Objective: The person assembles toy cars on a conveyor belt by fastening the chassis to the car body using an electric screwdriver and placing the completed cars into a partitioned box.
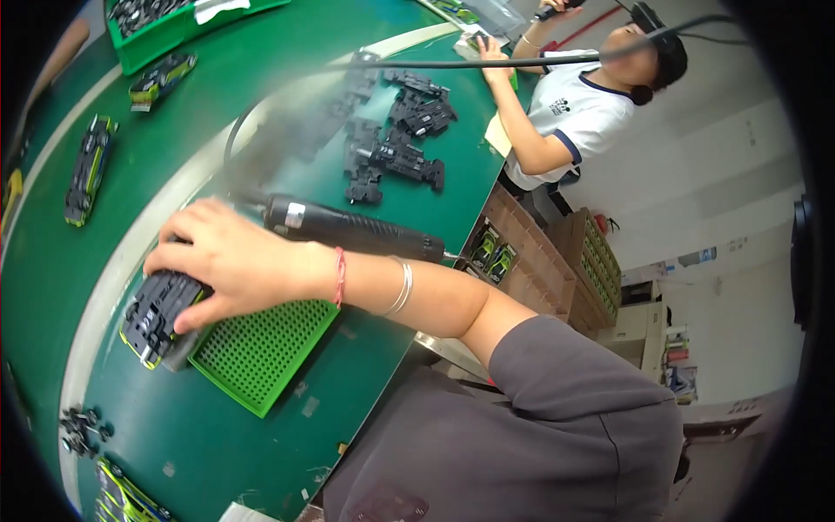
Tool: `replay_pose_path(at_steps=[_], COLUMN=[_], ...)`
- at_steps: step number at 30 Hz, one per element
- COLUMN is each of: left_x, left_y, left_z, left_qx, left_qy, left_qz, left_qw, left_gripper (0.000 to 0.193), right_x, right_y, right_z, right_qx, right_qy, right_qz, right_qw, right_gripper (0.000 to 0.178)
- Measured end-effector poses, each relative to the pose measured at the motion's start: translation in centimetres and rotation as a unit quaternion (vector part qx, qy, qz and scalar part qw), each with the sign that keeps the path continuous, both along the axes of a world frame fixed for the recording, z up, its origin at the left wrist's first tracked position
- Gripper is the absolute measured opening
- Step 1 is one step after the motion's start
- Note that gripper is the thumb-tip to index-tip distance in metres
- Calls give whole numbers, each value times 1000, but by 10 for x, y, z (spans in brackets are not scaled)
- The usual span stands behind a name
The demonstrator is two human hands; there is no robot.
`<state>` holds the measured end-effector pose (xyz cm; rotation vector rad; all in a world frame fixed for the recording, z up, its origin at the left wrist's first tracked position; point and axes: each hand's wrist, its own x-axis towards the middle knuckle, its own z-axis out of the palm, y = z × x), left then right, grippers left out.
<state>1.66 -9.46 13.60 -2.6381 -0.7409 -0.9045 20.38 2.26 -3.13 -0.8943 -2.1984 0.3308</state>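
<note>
My right hand (230, 252) is closed around the far end of a toy car (161, 317). The car lies belly up, showing its black chassis and yellow-green edge, and appears to sit on a grey block (183, 350). My thumb presses its near side. Just below the hand is a shallow green perforated tray (265, 352), with nothing visible in it. A black electric screwdriver (348, 230) lies above my forearm, its bit pointing right and its cable end beside my hand. My left hand does not show.
Several black chassis parts (396, 157) lie past the screwdriver. Toy cars (90, 170) rest at the left, near a green parts bin (152, 35). Small wheels on axles (84, 431) and another car (126, 496) are lower left. A co-worker (565, 122) sits opposite; a black cable (487, 63) crosses above.
</note>
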Motion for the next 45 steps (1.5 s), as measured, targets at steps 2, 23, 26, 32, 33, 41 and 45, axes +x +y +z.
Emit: replay_pose_path(at_steps=[2, 23, 26, 32, 33, 41, 45], left_x=[3, -20, -9, -9, -10, -7, -10], left_y=[-4, 5, 7, 12, 14, -6, -7], left_z=[3, -129, -131, -138, -138, -134, -153], left_qx=[-53, -466, -555, -618, -616, -570, -618], left_qy=[15, -262, -416, -590, -619, -702, -701], left_qz=[31, 256, 213, 82, 54, 14, -14], left_qw=[998, 805, 688, 513, 484, 426, 356], left_gripper=[25, 43, 51, 55, 54, 48, 49], right_x=[-7, 3, 2, -2, -3, -2, -9], right_y=[3, -6, -3, 1, 2, -5, -6], right_z=[-3, 6, 7, 0, 1, 20, 7], right_qx=[-6, -24, -25, -29, -35, -18, -27], right_qy=[23, -19, -13, -3, -6, -3, -24], right_qz=[17, 10, 14, 6, 8, 18, 16], right_qw=[1000, 999, 1000, 1000, 999, 1000, 999], right_gripper=[54, 49, 49, 48, 49, 44, 49])
